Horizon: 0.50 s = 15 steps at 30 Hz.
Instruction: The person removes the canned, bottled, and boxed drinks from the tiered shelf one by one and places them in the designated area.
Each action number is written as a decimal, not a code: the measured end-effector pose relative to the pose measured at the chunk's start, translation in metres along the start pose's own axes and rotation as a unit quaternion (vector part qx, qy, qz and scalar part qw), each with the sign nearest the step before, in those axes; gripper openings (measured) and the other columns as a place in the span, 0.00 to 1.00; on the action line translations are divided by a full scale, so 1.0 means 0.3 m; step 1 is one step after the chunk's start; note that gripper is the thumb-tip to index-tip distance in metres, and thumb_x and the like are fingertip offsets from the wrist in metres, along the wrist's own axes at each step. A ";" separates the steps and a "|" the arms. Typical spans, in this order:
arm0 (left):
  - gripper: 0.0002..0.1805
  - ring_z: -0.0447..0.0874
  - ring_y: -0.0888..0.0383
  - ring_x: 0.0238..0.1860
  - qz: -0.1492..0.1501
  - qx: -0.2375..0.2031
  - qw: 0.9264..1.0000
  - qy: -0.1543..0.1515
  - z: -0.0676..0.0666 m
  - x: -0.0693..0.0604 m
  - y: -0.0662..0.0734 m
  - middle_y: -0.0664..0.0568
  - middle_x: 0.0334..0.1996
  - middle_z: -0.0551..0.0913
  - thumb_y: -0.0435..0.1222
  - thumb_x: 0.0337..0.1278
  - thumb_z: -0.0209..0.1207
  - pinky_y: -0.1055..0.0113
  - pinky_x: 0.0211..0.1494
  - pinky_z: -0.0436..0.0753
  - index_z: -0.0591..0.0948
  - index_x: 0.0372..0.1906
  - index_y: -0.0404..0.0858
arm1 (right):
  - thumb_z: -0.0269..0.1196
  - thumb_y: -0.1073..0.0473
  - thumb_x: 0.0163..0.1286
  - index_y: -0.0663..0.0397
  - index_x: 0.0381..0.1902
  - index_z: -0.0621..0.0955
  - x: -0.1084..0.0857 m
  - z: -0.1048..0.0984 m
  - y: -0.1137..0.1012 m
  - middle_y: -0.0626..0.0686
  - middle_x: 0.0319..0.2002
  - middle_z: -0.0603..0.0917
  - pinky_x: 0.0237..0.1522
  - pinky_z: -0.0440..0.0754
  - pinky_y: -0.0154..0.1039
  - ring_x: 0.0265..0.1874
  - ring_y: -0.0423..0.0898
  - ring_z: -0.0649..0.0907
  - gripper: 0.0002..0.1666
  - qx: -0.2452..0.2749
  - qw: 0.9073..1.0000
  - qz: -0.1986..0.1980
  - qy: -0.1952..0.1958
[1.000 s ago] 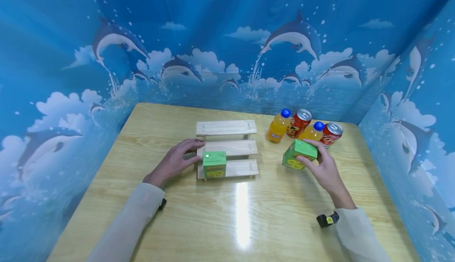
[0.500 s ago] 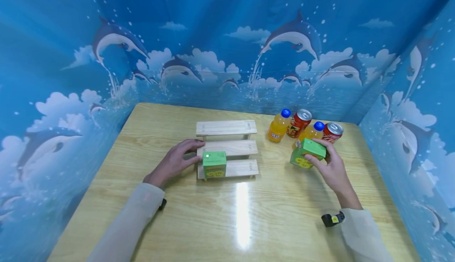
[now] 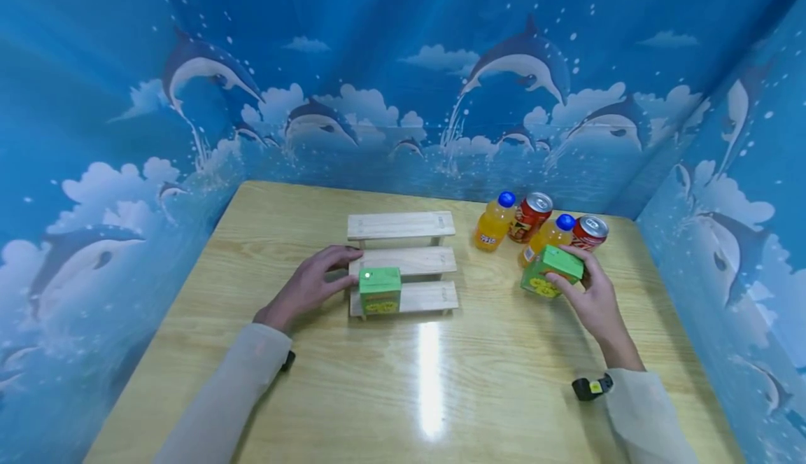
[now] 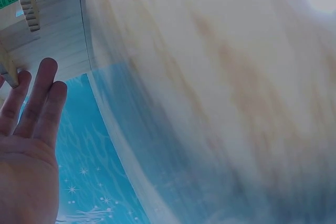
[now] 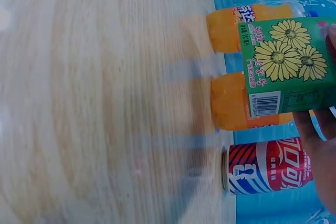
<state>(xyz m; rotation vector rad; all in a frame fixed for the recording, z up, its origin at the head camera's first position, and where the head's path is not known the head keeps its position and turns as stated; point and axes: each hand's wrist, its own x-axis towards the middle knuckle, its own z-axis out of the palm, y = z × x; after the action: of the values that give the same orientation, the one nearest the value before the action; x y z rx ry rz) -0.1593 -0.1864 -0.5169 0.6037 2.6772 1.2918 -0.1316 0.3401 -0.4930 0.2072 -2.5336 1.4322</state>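
We grip one carton (image 3: 552, 273) in our right hand (image 3: 592, 301), near two bottles (image 3: 494, 226) and two cans (image 3: 527, 224), while our straight-fingered, unclasped left hand (image 3: 308, 284) lies beside one rack (image 3: 406, 261) bearing another carton (image 3: 380, 292).

Cartons (image 3: 380, 290) — smooth paper | rack (image 3: 409, 261) — matt wood | cans (image 3: 532, 219): shiny metal | tabletop (image 3: 352, 387): glossy, wood-grained

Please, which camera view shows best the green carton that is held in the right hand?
The right wrist view: there the green carton appears large, with its flower print and barcode visible. The head view shows it smaller, from above, held in the right hand. The left wrist view does not show it.
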 end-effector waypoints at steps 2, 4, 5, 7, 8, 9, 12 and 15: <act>0.30 0.85 0.47 0.68 -0.003 0.001 1.000 0.001 0.000 0.001 0.001 0.50 0.74 0.79 0.44 0.74 0.69 0.45 0.73 0.84 0.79 0.77 0.52 | 0.68 0.63 0.80 0.57 0.78 0.72 -0.001 -0.002 0.003 0.32 0.60 0.77 0.53 0.79 0.17 0.53 0.32 0.81 0.33 -0.004 1.000 0.005 0.000; 0.30 0.85 0.47 0.68 -0.004 0.003 1.000 0.002 0.000 0.000 0.002 0.50 0.74 0.78 0.45 0.74 0.69 0.44 0.74 0.84 0.79 0.77 0.52 | 0.69 0.62 0.80 0.56 0.78 0.72 -0.002 -0.006 0.007 0.33 0.61 0.77 0.53 0.79 0.16 0.53 0.32 0.81 0.34 -0.007 1.000 0.012 0.001; 0.30 0.85 0.47 0.68 -0.004 0.004 1.000 0.002 0.000 0.000 0.002 0.50 0.75 0.78 0.45 0.74 0.69 0.44 0.74 0.84 0.79 0.77 0.52 | 0.69 0.62 0.79 0.56 0.79 0.72 -0.003 -0.009 0.010 0.33 0.61 0.76 0.53 0.79 0.16 0.53 0.31 0.80 0.34 -0.008 1.000 0.014 0.002; 0.30 0.85 0.47 0.68 -0.005 0.004 1.000 0.001 0.000 0.000 0.003 0.50 0.75 0.78 0.45 0.74 0.69 0.44 0.74 0.84 0.78 0.77 0.52 | 0.69 0.61 0.79 0.55 0.79 0.72 -0.006 -0.014 0.015 0.32 0.62 0.75 0.53 0.78 0.16 0.53 0.31 0.80 0.35 -0.012 1.000 0.020 0.004; 0.30 0.85 0.47 0.68 -0.006 0.005 1.000 0.001 0.001 0.001 0.003 0.50 0.75 0.78 0.45 0.74 0.69 0.44 0.74 0.84 0.79 0.77 0.52 | 0.70 0.61 0.79 0.55 0.79 0.71 -0.007 -0.017 0.018 0.32 0.62 0.75 0.53 0.78 0.16 0.53 0.31 0.80 0.36 -0.013 1.000 0.022 0.005; 0.30 0.85 0.47 0.68 -0.006 0.005 1.000 0.001 0.001 0.000 0.003 0.50 0.75 0.78 0.45 0.74 0.69 0.44 0.74 0.84 0.78 0.77 0.52 | 0.70 0.62 0.79 0.55 0.80 0.71 -0.009 -0.020 0.021 0.32 0.62 0.75 0.53 0.78 0.16 0.53 0.31 0.80 0.36 -0.013 1.000 0.024 0.007; 0.30 0.85 0.47 0.68 -0.008 0.004 1.000 0.002 0.001 0.000 0.005 0.50 0.75 0.78 0.44 0.74 0.70 0.45 0.74 0.84 0.78 0.77 0.52 | 0.70 0.62 0.79 0.56 0.80 0.71 -0.015 -0.030 0.029 0.31 0.62 0.74 0.52 0.78 0.16 0.53 0.31 0.80 0.36 -0.017 0.999 0.029 0.012; 0.30 0.85 0.47 0.68 -0.009 0.002 1.000 0.002 0.000 -0.001 0.007 0.50 0.75 0.78 0.44 0.74 0.70 0.44 0.74 0.84 0.78 0.77 0.53 | 0.69 0.62 0.79 0.57 0.80 0.71 -0.022 -0.044 0.039 0.30 0.62 0.74 0.51 0.79 0.16 0.52 0.31 0.80 0.36 -0.018 0.999 0.033 0.015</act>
<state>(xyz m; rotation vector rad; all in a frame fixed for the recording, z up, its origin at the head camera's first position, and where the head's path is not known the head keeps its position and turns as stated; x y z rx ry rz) -0.1584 -0.1855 -0.5153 0.5778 2.6835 1.2852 -0.1262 0.3576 -0.4976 0.0957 -2.5614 1.4007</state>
